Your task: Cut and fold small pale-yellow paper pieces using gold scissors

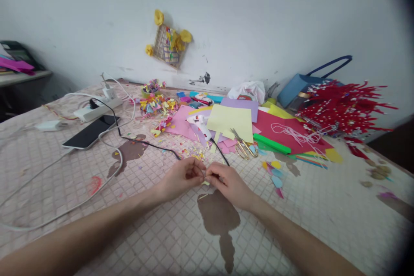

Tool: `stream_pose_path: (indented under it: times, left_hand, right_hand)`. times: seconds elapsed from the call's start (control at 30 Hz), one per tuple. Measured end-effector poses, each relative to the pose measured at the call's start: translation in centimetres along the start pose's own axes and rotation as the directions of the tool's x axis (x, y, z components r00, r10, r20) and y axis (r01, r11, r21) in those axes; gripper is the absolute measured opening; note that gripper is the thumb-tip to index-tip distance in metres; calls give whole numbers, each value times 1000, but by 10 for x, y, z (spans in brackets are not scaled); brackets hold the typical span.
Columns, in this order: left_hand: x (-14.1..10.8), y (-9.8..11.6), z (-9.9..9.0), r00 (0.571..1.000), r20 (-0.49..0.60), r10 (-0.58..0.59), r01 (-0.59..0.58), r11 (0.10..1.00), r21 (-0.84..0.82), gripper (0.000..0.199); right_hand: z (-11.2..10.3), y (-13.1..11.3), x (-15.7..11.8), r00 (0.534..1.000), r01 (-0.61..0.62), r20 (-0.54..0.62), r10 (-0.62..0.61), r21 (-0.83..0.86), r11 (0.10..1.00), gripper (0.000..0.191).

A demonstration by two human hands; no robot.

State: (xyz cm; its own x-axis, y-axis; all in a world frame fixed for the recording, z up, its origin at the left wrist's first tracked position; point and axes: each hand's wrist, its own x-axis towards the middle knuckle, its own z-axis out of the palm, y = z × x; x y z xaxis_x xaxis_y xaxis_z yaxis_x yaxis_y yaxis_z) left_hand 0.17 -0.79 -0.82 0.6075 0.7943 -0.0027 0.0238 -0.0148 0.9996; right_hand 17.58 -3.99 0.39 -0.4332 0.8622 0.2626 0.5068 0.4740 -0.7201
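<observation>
My left hand (186,177) and my right hand (228,184) meet fingertip to fingertip over the middle of the table. Both are closed in a pinch. A small pale yellow scrap of paper (205,183) peeks out just below the fingertips; most of it is hidden, and I cannot tell which hand bears more of it. Beyond the hands, a white glue gun (200,126) lies on coloured paper, its black cord running behind my fingers. Gold-handled scissors (245,146) rest to its right, partly over a pale yellow sheet (230,120).
At left are a phone (91,132), a power strip (97,110) and looping white cables. Paper flowers and scraps (158,105) pile up at the back. Red fuzzy stems (346,105), white string (300,133) and a green stick (271,143) lie at right.
</observation>
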Motion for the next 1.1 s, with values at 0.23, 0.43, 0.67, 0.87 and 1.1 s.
stream_pose_path:
  times: [0.23,0.43,0.67,0.87,1.1]
  left_hand:
    - [1,-2,-1,998,-18,52,-53,997,-49,30]
    - [2,-6,-2,1000,11,23,-22,997,-76,28]
    - [6,-5,-9,996,-65,-57,45,984,-174,34]
    - [6,-1,-10,993,-93,-80,63,984,-169,35]
    - [6,-6,-6,997,-51,49,-54,993,-101,34]
  right_hand:
    - [3,2,1,999,-14,-52,15,13,1000,14]
    - [4,-1,0,999,27,-33,-27,5,1000,18]
    - [-7,10,1,983,-87,-148,108,145,986,25]
    - [-5,15,1,972,-138,-174,158,123,983,23]
    - [5,1,2,991,-38,-124,43,38,999,7]
